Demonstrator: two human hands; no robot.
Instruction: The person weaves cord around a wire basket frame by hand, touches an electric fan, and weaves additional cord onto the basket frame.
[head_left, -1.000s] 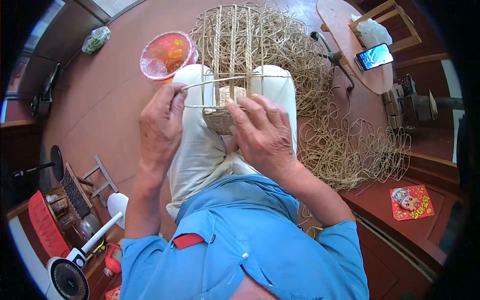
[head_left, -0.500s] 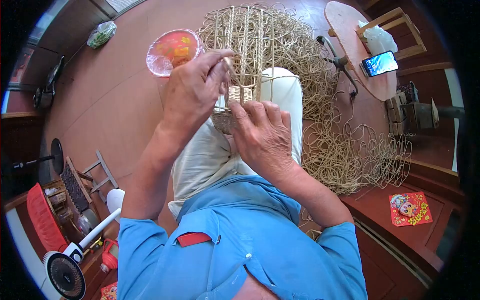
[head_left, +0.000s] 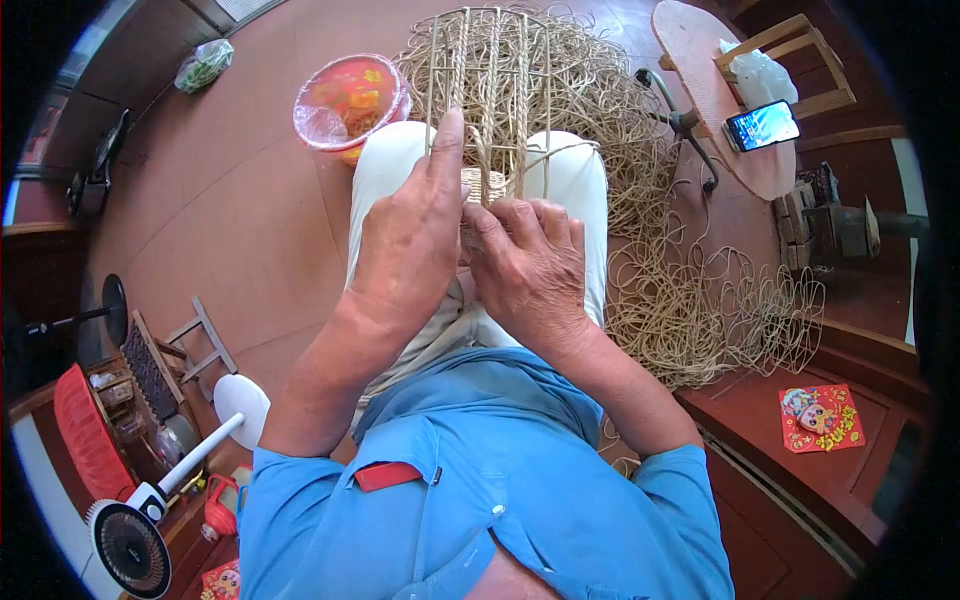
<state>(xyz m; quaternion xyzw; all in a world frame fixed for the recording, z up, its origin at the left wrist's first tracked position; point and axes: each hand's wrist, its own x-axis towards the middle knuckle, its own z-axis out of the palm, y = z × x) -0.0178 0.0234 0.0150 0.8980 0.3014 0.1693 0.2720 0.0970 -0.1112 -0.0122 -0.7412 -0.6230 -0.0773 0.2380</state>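
Left hand [head_left: 415, 235] now lower, at near end of woven frame [head_left: 491, 90]

Lighting: bright at centre; light is falling on trousers [head_left: 385, 165] and shirt [head_left: 440, 540]; phone [head_left: 762, 126] is glowing. Shadows: soft, are settling into shirt folds. Edges: lens is bowing outlines; black is filling corners.

- The left hand [head_left: 408, 228], earlier farther left, is now just beside the right hand [head_left: 530, 250].
- One left finger, bent before, points straight up by the basket [head_left: 491, 60].
- The left knee [head_left: 388, 165] shows again.
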